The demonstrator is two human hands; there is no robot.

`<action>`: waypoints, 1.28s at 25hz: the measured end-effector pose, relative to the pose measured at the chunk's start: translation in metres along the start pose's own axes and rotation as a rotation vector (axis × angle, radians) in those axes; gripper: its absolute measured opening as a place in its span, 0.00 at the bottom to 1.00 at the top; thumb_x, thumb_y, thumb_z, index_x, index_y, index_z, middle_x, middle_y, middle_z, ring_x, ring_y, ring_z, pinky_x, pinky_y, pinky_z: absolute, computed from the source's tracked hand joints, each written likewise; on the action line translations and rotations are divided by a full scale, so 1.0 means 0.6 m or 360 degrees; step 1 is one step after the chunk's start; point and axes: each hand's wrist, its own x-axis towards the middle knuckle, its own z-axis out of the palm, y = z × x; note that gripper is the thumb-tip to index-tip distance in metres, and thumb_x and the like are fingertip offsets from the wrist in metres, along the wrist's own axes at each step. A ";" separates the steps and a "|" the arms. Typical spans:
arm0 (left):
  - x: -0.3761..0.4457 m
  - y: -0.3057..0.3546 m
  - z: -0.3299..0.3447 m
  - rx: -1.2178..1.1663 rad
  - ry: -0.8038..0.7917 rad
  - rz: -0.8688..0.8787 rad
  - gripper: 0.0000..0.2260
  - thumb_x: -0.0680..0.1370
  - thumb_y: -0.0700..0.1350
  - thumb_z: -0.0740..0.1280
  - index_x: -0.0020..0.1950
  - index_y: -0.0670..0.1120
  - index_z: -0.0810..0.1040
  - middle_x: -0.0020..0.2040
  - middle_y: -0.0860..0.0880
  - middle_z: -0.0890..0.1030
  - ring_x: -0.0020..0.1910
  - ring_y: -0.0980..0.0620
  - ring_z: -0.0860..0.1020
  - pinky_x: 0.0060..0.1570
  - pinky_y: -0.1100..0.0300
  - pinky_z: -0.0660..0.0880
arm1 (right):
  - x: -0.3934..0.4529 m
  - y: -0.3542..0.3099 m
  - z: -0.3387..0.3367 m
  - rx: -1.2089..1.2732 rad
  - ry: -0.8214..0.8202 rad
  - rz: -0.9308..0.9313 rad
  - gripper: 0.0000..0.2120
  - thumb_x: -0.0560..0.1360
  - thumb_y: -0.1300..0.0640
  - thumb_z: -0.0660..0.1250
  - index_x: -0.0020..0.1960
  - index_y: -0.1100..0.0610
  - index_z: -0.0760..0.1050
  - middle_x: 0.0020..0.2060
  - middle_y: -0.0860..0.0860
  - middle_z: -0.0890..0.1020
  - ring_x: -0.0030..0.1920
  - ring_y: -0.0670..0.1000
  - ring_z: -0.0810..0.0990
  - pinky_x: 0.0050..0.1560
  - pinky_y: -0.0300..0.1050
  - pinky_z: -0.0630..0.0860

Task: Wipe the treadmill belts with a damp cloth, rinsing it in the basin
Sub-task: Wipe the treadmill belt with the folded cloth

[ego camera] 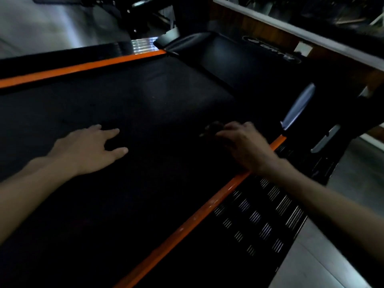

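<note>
We see the treadmill belt (128,183), a wide black band running from about seven o'clock up toward one o'clock and filling most of the view. A dark cloth (213,128) lies bunched on it, a little toward three o'clock of centre, hard to make out against the black. Our right hand (243,144) rests on the cloth with its fingers (226,132) curled over the bundle, gripping it against the belt. Our left hand (89,150) lies flat on the belt toward nine o'clock, well apart from the cloth, its fingers (116,151) straight and spread, holding nothing.

An orange strip (199,213) edges the belt on the four o'clock side, and our right wrist crosses over it. Beyond that strip runs a black side rail (255,223) marked with short pale grip lines. A second orange strip (83,67) borders the belt toward eleven o'clock. At one o'clock the belt ends at the black motor cover (239,59), which carries a blurred logo. Grey floor (311,265) shows at five o'clock.
</note>
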 end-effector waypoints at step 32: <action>-0.074 -0.162 0.015 -0.0215 -0.0301 -0.0050 0.30 0.77 0.67 0.59 0.73 0.73 0.46 0.79 0.55 0.35 0.77 0.47 0.36 0.74 0.39 0.42 | 0.087 -0.280 0.062 0.0238 0.0057 -0.1128 0.14 0.79 0.47 0.57 0.57 0.53 0.76 0.49 0.54 0.77 0.47 0.56 0.74 0.46 0.50 0.70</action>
